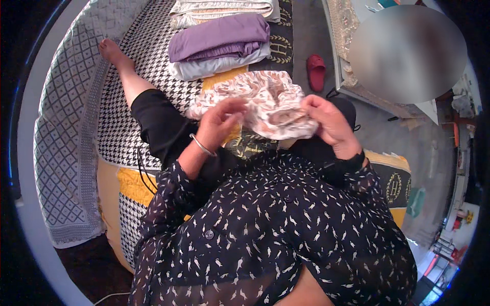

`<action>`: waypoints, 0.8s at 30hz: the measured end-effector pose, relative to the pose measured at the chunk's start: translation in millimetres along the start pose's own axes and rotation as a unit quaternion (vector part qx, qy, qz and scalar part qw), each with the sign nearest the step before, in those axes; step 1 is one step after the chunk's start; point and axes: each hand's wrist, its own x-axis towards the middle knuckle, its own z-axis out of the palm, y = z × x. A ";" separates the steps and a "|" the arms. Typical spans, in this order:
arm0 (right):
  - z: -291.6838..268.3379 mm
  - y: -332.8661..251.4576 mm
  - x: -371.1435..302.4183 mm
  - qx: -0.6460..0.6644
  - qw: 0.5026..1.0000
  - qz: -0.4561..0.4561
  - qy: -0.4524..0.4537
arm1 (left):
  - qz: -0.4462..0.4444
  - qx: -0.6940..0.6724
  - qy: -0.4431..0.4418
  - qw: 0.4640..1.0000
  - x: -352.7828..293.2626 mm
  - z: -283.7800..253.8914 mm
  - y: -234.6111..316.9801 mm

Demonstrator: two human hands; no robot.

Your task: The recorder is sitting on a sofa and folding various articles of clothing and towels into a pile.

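Observation:
A crumpled white garment (270,99) with a brown and pinkish print lies across my lap and the bed. Its near right edge is pinched between the thumb and fingers of my right hand (332,122), which has a dark band at the wrist. My left hand (219,122), wearing a silver bangle, hovers at the garment's left side. Its thumb and fingers look apart, though their tips are smeared by motion. Beyond the garment, a folded purple cloth (219,38) rests on a folded pale grey cloth (219,65).
Further back lies a folded cream cloth (224,9). The bed has a houndstooth and yellow cover (153,56), with a grey patterned quilted cover (71,137) along its left side. A red slipper (316,74) is on the floor beside a lace-covered table (347,76).

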 end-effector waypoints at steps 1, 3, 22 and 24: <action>0.3 -11.2 -10.1 -0.009 1.000 -0.005 0.010 | -0.045 0.014 0.040 0.998 4.5 -6.9 -1.0; 3.0 -37.0 -31.9 -0.057 0.997 -0.049 -0.030 | -0.024 0.174 0.069 0.982 9.3 -18.3 7.3; 34.9 -138.7 -15.1 -0.245 0.954 -0.162 -0.060 | 0.055 -0.065 -0.069 0.994 105.1 13.3 140.4; 33.3 -142.9 -13.3 -0.367 0.909 -0.192 -0.038 | 0.055 -0.014 -0.014 0.998 110.0 -12.7 169.5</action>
